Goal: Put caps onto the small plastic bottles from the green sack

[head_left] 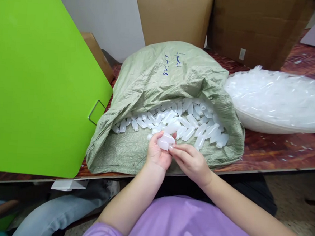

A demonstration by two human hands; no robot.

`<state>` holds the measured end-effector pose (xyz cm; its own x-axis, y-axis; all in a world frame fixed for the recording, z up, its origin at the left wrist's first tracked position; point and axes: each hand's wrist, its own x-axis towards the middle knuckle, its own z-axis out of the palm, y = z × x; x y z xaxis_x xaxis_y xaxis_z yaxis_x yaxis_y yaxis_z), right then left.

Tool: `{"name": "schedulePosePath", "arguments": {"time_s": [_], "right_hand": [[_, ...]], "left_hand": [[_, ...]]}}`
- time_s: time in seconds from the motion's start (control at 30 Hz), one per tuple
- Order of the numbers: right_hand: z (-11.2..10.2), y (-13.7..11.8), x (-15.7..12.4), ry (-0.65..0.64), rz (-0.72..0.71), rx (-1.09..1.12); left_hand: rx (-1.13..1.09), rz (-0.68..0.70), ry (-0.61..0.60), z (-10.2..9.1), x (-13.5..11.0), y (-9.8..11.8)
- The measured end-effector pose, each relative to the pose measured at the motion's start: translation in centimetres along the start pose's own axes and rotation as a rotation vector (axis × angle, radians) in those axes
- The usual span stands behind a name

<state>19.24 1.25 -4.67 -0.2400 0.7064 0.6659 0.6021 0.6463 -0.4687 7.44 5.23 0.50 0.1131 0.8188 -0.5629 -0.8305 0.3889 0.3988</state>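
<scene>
Milky white plastic at the centre of it all: a few small pieces [165, 143] sit in the upturned left hand [158, 156], right in front of the mouth of a pale green woven sack [144, 77]. Left fingers are curled, thumb on one side and fingertips on the other, with the pieces snug between them. Over comes the view to the right hand [193, 163], its fingers drawn close together, tips touching the edge of those same pieces; whether they grip one of their own, I cannot tell

Now the sack itself, lying on its side with its mouth wide, blue handwriting on top, and a heap of loose white pieces [191, 122] spilling to its lower lip, some showing narrow round necks. Just beside it, a clear, wide basin [270, 128] is piled above the rim with slim, glossy white bits [277, 97]

All of this stands on a red-brown, wood-patterned table [268, 149]. Leftward, a bright green panel [41, 88] leans up near the sack; behind, cardboard boxes [178, 17] line the back, and below left, a person's denim-clad leg [59, 211] shows
</scene>
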Motion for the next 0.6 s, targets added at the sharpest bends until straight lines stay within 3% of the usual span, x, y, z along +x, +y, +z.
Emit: {"name": "schedulePosePath", "arguments": {"time_s": [0.1, 0.17, 0.27, 0.47, 0.6], "right_hand": [[0.20, -0.06, 0.34, -0.062, 0.289, 0.048], [0.11, -0.16, 0.56, -0.188, 0.370, -0.023], [-0.24, -0.30, 0.68, -0.282, 0.338, -0.110], [-0.24, -0.43, 0.21, -0.203, 0.325, 0.027], [0.03, -0.10, -0.29, -0.096, 0.085, -0.041]], "left_hand": [[0.012, -0.021, 0.039, 0.04, 0.15, -0.14], [0.015, -0.010, 0.055, -0.01, 0.24, -0.23], [0.024, 0.023, 0.059, -0.19, 0.43, -0.32], [0.013, 0.028, 0.085, -0.22, 0.60, -0.42], [-0.024, 0.035, 0.077, -0.10, 0.61, -0.47]]}}
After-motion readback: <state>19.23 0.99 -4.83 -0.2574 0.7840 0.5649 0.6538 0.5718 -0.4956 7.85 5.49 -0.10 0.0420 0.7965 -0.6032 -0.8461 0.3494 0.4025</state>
